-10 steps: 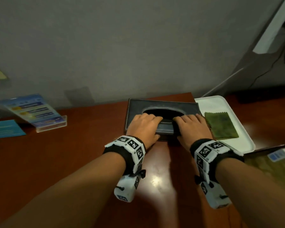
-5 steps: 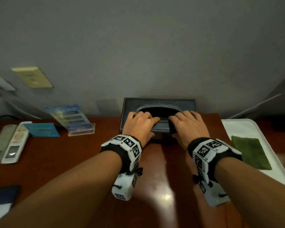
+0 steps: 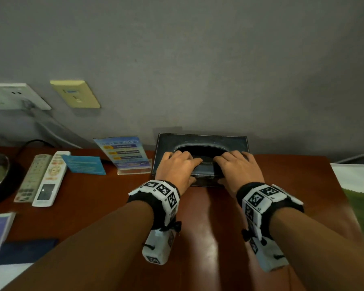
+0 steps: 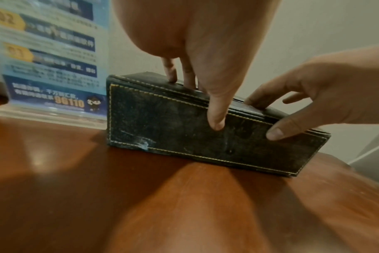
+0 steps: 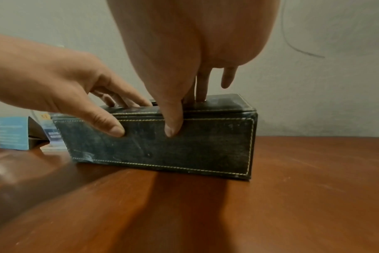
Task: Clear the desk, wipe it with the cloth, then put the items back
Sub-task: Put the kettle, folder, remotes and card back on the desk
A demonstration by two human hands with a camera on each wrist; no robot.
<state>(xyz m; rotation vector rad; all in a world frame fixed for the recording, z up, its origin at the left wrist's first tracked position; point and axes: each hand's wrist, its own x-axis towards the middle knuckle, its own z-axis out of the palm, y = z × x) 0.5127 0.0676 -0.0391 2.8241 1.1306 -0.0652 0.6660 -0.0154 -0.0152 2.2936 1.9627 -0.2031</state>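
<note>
Tissue box (image 3: 202, 138), dark with yellow stitching, stands at the far edge of the desk (image 3: 93, 196), just right of a leaflet stand (image 3: 124, 152). Left hand (image 3: 177, 166) and right hand (image 3: 237, 169) each pinch its near wall, fingers on top, thumbs in front.

The left hand (image 3: 177, 166) and right hand (image 3: 237, 169) are bare, as are both forearms. Near the frame's centre, the left wristband (image 3: 156, 198) and right wristband (image 3: 267, 200) are black, ringed with white blocks printed with black square codes. Beneath hang the white left box (image 3: 156, 246) and right box (image 3: 269, 257), tied with black knotted cord (image 3: 173, 226).
</note>
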